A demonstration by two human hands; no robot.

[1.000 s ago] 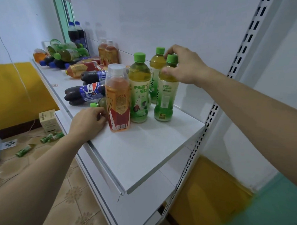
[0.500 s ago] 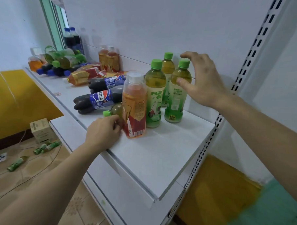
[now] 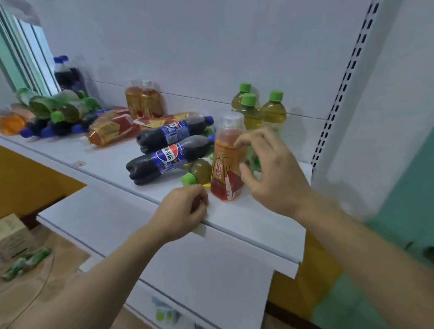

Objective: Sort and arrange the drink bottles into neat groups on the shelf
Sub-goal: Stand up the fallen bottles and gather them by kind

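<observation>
**Both hands at the orange bottle near the shelf's front lip**

My landmark is the upright orange bottle (image 3: 226, 162) with the clear cap, standing close to the front edge of the white shelf (image 3: 265, 223). My right hand (image 3: 273, 171) is just to its right, fingers spread and loosely bent, thumb and fingertips right at the bottle's side; I cannot tell whether they touch it, and they grip nothing. My left hand (image 3: 181, 212) sits in front and to the left of the bottle, curled over the shelf's front lip, holding no bottle.

Touching the orange bottle's left side lies a green-capped tea bottle (image 3: 198, 172), cap pointing toward the edge. Left of that lie two cola bottles (image 3: 169, 157), on their sides, one behind the other. Behind the orange bottle stand three green tea bottles (image 3: 260, 111) against the back panel, close together.

Right of the orange bottle the shelf surface runs bare to the slotted upright (image 3: 344, 78). Farther left along the back stand two more orange bottles (image 3: 144, 101), with a heap of lying bottles (image 3: 64, 115) beyond.
</observation>
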